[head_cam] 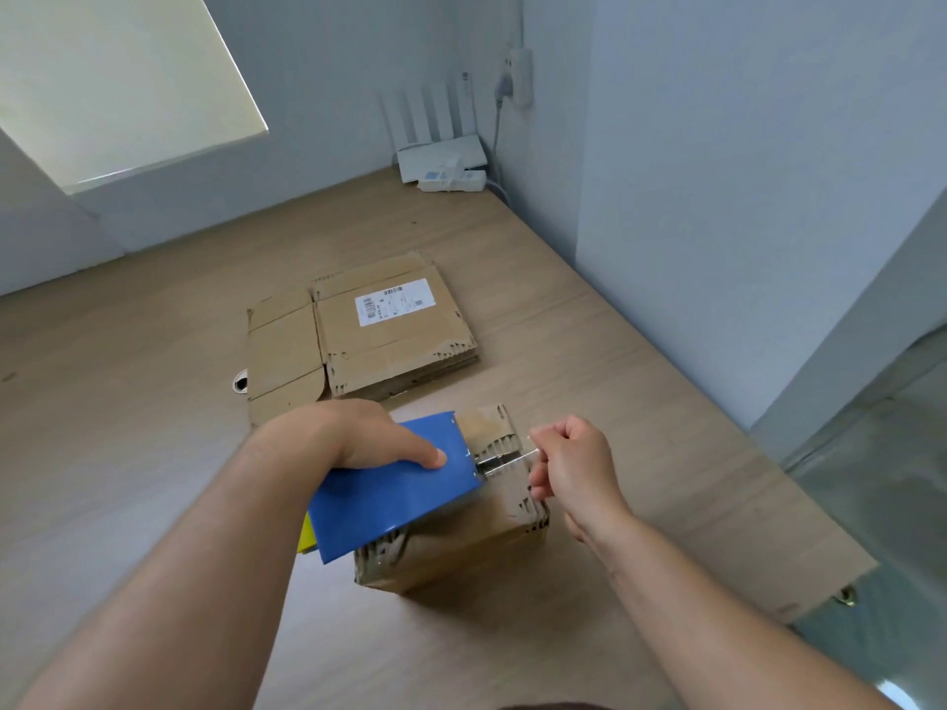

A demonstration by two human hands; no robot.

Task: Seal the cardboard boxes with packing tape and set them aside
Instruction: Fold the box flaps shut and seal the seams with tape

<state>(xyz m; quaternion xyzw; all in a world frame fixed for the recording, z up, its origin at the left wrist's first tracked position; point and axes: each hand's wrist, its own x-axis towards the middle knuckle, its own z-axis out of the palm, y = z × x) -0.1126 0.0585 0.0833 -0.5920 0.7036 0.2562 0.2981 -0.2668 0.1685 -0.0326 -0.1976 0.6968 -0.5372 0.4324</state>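
A small brown cardboard box (pixel 461 550) stands on the wooden table near me, its top flaps closed. Over its top, my left hand (pixel 358 438) grips a blue tape dispenser (pixel 389 494) with a yellow part at its near left end. Clear packing tape (pixel 505 461) stretches from the dispenser's mouth to the right. My right hand (pixel 569 463) pinches the tape's free end just above the box's right edge. A stack of flattened cardboard boxes (pixel 394 335) with a white shipping label lies farther back.
The wooden table (pixel 153 402) ends at a right edge beside a glass panel (pixel 881 504). A white router (pixel 440 156) and a power strip sit in the far corner against the wall. A small cable hole (pixel 240 382) is left of the flat boxes.
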